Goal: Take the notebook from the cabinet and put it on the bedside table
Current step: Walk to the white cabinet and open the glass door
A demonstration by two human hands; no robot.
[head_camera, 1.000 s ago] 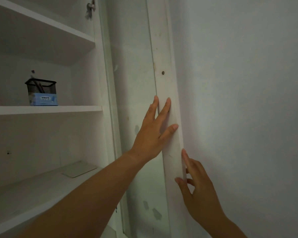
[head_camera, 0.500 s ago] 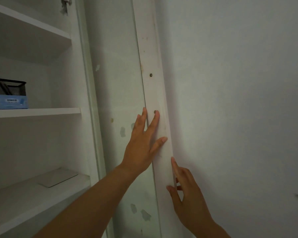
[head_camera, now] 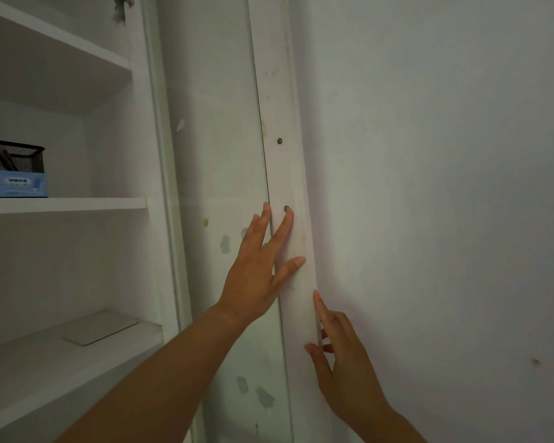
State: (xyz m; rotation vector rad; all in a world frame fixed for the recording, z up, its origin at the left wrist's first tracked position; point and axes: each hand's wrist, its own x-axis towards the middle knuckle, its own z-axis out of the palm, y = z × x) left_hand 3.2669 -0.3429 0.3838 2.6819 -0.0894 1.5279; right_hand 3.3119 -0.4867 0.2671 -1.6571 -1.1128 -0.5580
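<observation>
A thin pale notebook lies flat on the lower shelf of the open white cabinet, at the left. The cabinet door stands swung open, close to the wall at the right. My left hand presses flat on the door's outer frame strip, fingers spread, holding nothing. My right hand is lower on the same edge, thumb on the front and fingers curled behind it. Both hands are well to the right of the notebook.
A black mesh basket with a blue box in front stands on the middle shelf. A bare white wall fills the right side. The door frame carries two screws.
My left hand has slid slightly down the door's edge strip, its fingertip now by the lower screw. The view swung right, then a little back left. The notebook has not moved.
</observation>
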